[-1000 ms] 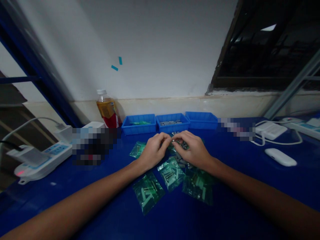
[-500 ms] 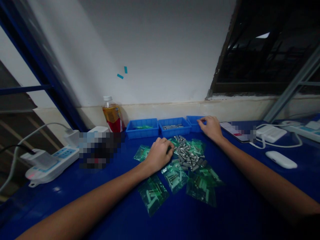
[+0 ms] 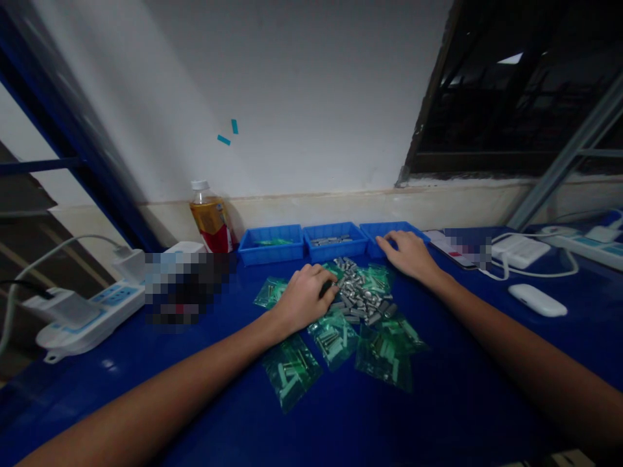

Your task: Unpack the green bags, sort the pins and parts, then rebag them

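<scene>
My left hand (image 3: 307, 295) rests at the left side of a pile of small grey metal cylindrical pieces (image 3: 363, 295). Its thumb and index finger curl together at the pile's edge; whatever lies between them is too small to make out. My right hand (image 3: 409, 253) is at the front of the right blue bin (image 3: 389, 228), fingers bent, thumb and index apart with nothing visible between them. Around the pile lie several green clear bags, among them a front-left bag (image 3: 292, 373), a middle bag (image 3: 333, 340) and a front-right bag (image 3: 384, 360), holding screws and pale plugs.
The middle blue bin (image 3: 335, 250) holds metal pieces; the left blue bin (image 3: 270, 254) holds green bags. A drink bottle (image 3: 211, 220) and a power strip (image 3: 102, 311) stand left. To the right are a phone (image 3: 450, 250), white charger (image 3: 520, 251) and white case (image 3: 538, 300).
My right hand has drawn back from inside the right bin to its front edge, its fingers loosening. My left hand stays by the pile. The whole view has shifted slightly.
</scene>
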`<state>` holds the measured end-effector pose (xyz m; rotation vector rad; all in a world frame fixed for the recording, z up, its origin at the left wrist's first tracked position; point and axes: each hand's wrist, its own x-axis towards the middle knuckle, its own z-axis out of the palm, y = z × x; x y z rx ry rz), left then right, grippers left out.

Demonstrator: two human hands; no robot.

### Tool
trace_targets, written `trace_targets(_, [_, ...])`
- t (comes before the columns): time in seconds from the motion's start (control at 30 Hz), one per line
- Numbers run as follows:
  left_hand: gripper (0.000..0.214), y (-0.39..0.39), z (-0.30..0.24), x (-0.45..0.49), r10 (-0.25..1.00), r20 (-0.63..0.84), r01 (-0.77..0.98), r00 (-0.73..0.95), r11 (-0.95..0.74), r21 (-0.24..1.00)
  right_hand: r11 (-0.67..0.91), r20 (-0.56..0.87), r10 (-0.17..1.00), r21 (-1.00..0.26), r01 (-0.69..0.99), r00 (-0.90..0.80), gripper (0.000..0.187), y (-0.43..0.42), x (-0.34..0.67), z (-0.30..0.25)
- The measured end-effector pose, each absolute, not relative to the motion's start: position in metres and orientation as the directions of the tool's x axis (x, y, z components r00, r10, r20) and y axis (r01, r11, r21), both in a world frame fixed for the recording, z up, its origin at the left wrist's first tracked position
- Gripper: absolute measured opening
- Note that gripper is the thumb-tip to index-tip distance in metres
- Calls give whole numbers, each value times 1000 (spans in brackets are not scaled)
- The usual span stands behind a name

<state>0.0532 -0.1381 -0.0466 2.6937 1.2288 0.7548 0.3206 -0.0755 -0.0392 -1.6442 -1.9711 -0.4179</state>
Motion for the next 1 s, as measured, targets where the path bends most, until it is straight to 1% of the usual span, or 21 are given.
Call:
trace_targets(0.07, [13, -138, -47, 53, 717, 400, 684, 571, -685, 252, 231, 638, 756, -55, 971, -144, 40, -82, 317, -36])
trace_targets(0.13, [9, -138, -49, 52, 706, 411, 677, 576, -694, 243, 287, 692, 692, 0, 958, -207, 39, -91, 308, -32])
trace_targets(0.23, [6, -138, -52, 52, 698, 457, 659, 551, -700, 276, 442, 680, 643, 47, 896, -353, 25, -106, 286, -27])
trace_targets(0.27, [6, -138, -53, 52, 699, 471, 651, 538, -700, 295, 494, 661, 639, 38, 869, -392, 22, -110, 277, -27])
trace_targets(0.33, [6, -137, -53, 52, 703, 482, 635, 523, -699, 330, 566, 618, 658, -27, 824, -431, 21, -114, 262, -29])
trace_targets(0.4, [8, -137, -53, 52, 700, 482, 622, 528, -704, 342, 594, 550, 708, -126, 794, -443, 23, -112, 251, -33])
trace_targets(0.47, [12, -136, -52, 52, 687, 485, 613, 541, -717, 331, 604, 464, 750, -190, 774, -471, 26, -107, 245, -39])
trace_targets(0.53, [15, -135, -52, 52, 672, 494, 608, 552, -730, 313, 617, 402, 761, -206, 760, -509, 28, -102, 244, -43])
trace_targets(0.63, [17, -133, -53, 52, 673, 517, 608, 529, -726, 321, 642, 370, 748, -195, 741, -551, 26, -97, 245, -45])
trace_targets(0.8, [20, -129, -55, 50, 726, 539, 597, 428, -675, 435, 674, 323, 734, -231, 702, -598, 23, -107, 249, -39])
trace_targets(1.0, [22, -127, -54, 50, 779, 516, 553, 355, -620, 556, 688, 299, 724, -359, 630, -621, 19, -123, 249, -28])
